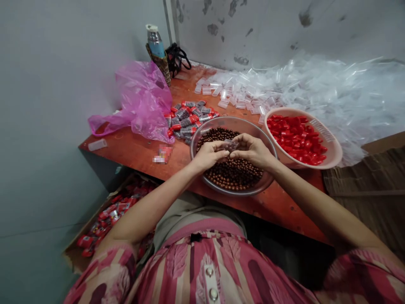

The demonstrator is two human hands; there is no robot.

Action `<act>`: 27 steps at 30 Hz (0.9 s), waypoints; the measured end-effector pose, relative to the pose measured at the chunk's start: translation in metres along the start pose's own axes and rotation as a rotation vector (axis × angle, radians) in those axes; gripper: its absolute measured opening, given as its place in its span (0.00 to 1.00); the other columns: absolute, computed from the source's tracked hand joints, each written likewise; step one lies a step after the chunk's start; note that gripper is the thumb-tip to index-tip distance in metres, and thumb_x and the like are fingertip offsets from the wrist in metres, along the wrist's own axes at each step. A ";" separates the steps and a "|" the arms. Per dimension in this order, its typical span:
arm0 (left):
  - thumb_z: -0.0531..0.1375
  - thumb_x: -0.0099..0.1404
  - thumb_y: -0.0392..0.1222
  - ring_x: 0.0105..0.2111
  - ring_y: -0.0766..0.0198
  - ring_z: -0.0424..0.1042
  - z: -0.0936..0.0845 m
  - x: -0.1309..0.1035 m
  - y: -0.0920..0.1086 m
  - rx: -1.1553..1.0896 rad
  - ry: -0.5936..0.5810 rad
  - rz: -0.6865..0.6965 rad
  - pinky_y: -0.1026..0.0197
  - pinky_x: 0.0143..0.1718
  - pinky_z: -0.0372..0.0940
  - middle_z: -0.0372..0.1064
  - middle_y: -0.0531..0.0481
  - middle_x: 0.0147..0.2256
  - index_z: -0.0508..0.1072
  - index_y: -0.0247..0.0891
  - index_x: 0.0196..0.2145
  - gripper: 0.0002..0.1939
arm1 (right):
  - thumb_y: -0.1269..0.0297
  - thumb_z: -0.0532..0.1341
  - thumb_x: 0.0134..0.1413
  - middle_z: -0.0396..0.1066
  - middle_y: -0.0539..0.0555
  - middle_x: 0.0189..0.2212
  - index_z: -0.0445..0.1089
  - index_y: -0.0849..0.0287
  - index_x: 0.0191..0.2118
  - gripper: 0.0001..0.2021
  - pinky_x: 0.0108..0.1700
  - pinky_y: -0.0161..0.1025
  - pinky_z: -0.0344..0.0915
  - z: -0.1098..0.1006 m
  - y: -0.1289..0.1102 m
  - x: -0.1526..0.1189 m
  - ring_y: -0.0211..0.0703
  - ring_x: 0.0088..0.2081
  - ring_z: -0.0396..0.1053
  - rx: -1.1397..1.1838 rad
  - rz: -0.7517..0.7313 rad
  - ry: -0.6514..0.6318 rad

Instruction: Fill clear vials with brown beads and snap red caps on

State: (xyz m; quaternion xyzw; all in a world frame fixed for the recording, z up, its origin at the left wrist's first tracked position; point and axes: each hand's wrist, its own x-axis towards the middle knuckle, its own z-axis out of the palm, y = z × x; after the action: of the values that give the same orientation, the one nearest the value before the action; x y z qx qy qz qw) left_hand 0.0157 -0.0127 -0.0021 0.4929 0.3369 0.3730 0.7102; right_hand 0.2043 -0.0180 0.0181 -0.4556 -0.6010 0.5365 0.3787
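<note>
Above a clear round bowl (234, 192) of shiny brown beads (232, 175), my two hands meet around a small clear plastic container (230, 145) with dark beads showing inside. My left hand (211, 155) pinches its left side between thumb and fingers. On the other side, my right hand (251, 151) has its fingertips closed on the container. Fingers cover part of it, so its opening is hard to make out. Right beside the bowl stands a pink plastic basket (335, 152) with red caps (295, 137). Filled containers with red caps (188, 118) lie behind the bowl's left side.
A big heap of clear empty containers (300, 84) spreads across the back right. Left are a pink plastic bag (142, 99), a bottle (155, 42), a loose clear container (97, 145) and a small printed packet (163, 154). A carton of red-capped packs (114, 215) stands below the table edge.
</note>
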 end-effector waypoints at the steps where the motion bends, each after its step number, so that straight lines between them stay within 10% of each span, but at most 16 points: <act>1: 0.69 0.48 0.41 0.38 0.59 0.75 0.000 0.001 -0.001 -0.055 -0.001 -0.019 0.58 0.39 0.70 0.77 0.45 0.39 0.78 0.34 0.40 0.20 | 0.59 0.74 0.34 0.74 0.50 0.33 0.68 0.57 0.41 0.25 0.42 0.41 0.71 -0.003 -0.002 -0.001 0.42 0.35 0.73 -0.031 -0.033 -0.013; 11: 0.72 0.45 0.39 0.39 0.59 0.75 0.000 0.002 -0.003 -0.098 -0.053 0.021 0.56 0.45 0.68 0.77 0.46 0.37 0.78 0.34 0.38 0.21 | 0.60 0.57 0.60 0.74 0.57 0.44 0.76 0.53 0.46 0.14 0.49 0.43 0.67 -0.013 -0.023 -0.009 0.47 0.45 0.72 -0.659 -0.418 -0.071; 16: 0.68 0.51 0.41 0.44 0.59 0.74 0.000 0.002 -0.003 -0.124 0.100 0.161 0.56 0.47 0.68 0.76 0.47 0.43 0.76 0.38 0.42 0.19 | 0.59 0.60 0.57 0.75 0.54 0.43 0.66 0.53 0.59 0.23 0.47 0.41 0.67 -0.029 -0.020 -0.008 0.45 0.44 0.73 -0.585 -0.290 0.017; 27: 0.64 0.53 0.34 0.41 0.61 0.73 -0.005 0.004 -0.004 0.077 0.095 0.141 0.58 0.46 0.68 0.77 0.47 0.40 0.77 0.35 0.40 0.14 | 0.76 0.67 0.38 0.75 0.56 0.25 0.73 0.57 0.24 0.07 0.38 0.44 0.66 -0.035 0.028 0.017 0.49 0.30 0.72 -1.211 0.056 -0.327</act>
State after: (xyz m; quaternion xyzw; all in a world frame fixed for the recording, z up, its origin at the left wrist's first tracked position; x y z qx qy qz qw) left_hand 0.0145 -0.0083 -0.0075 0.5240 0.3490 0.4319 0.6458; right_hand 0.2365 0.0087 -0.0053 -0.5170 -0.8362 0.1735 -0.0575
